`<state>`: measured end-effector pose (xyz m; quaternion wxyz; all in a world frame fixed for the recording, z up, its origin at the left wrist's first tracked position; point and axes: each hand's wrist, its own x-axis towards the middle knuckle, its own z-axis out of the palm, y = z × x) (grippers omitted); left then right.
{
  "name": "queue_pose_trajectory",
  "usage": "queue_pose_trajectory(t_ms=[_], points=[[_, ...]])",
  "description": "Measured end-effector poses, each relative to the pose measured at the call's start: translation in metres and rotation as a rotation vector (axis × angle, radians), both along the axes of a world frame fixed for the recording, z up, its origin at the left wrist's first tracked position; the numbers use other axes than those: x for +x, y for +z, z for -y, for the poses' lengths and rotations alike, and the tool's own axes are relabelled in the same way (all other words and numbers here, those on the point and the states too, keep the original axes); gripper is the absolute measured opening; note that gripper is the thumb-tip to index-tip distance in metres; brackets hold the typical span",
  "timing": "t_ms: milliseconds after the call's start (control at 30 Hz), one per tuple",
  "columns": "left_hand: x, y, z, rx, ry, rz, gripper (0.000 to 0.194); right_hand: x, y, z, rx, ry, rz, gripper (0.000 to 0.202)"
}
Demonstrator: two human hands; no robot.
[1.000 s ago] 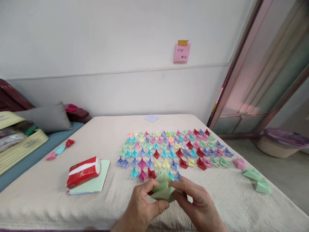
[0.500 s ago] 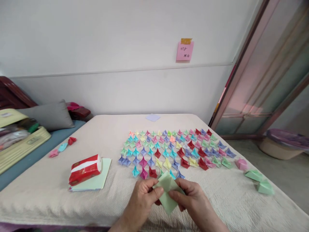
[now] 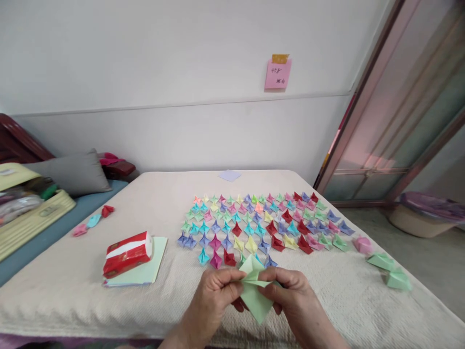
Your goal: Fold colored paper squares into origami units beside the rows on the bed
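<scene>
A light green sheet of origami paper (image 3: pixel 257 303) is held up between my two hands, near the front edge of the cloth-covered surface. My left hand (image 3: pixel 214 295) pinches its left side between thumb and fingers. On the other side my right hand (image 3: pixel 293 295) grips it the same way. A raised fold crosses the paper between my thumbs, with a pointed flap standing above it. Just beyond the hands lie rows of small folded paper boats (image 3: pixel 251 245) in many colours; the paper and fingers hide part of the nearest row.
A red tissue pack (image 3: pixel 127 257) rests on a stack of paper sheets (image 3: pixel 158 259) at the left. Larger green folded pieces (image 3: pixel 397 278) lie near the right edge. A lilac sheet (image 3: pixel 229 175) lies at the back, below a pink note (image 3: pixel 277 75) on the wall.
The green paper's middle has been bent into a raised crosswise fold, where it was flatter before. My thumbs and fingers have shifted closer together on it.
</scene>
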<state>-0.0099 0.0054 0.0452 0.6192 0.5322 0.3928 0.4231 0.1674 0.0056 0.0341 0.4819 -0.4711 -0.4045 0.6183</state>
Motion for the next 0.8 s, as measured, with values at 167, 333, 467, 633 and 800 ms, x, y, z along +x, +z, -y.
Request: queue_pose_trajectory(t_ms=[167,333,467,633,800], points=[[0.001,-0.01,0.001,-0.037,0.075,0.098,0.016,0.0,0.002,0.001,0.051,-0.002,-0.055,0.012],[-0.004,-0.001,0.002,0.035,0.048,0.031,0.016,0.007,0.002,0.001,0.136,0.094,0.022,0.026],[-0.008,0.006,0.001,0.107,0.025,-0.063,0.018,0.01,0.005,-0.001,0.157,0.12,0.082,0.029],[-0.012,0.008,0.001,0.169,0.003,-0.125,0.019,0.011,0.008,-0.003,0.158,0.164,0.128,0.029],[-0.013,0.01,0.0,0.172,-0.002,-0.151,0.023,0.014,0.011,-0.004,0.182,0.219,0.143,0.029]])
